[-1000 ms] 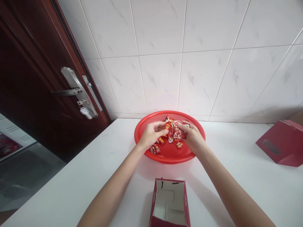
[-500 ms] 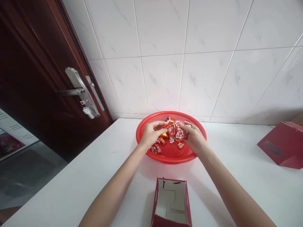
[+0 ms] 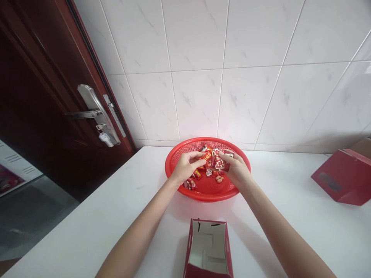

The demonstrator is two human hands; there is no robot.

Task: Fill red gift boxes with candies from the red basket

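Both my hands are over a red plastic basket [image 3: 214, 195] with small holes in its wall. My left hand [image 3: 187, 166] pinches a red wrapped candy [image 3: 206, 156] with yellow lettering between thumb and fingers. In my right hand [image 3: 236, 166] are red-and-white patterned candy packets [image 3: 219, 158], held by the thumb against the fingers. Below my hands, more red wrapped candies [image 3: 191, 183] lie in the basket, along with a few peanuts in the shell [image 3: 219, 179]. My fingers hide part of the pile.
An open dark red box [image 3: 206, 247], white inside, stands near me at the table's front. Another red box [image 3: 343, 175] lies at the right. A tiled wall [image 3: 197, 104] rises behind the white table [image 3: 139, 189]. At left is a brown door [image 3: 58, 77] with keys [image 3: 106, 139] in its lock.
My left hand has lifted the red candy slightly and turned it, so its yellow lettering shows more. The right hand keeps its packets. The whole view has shifted slightly.
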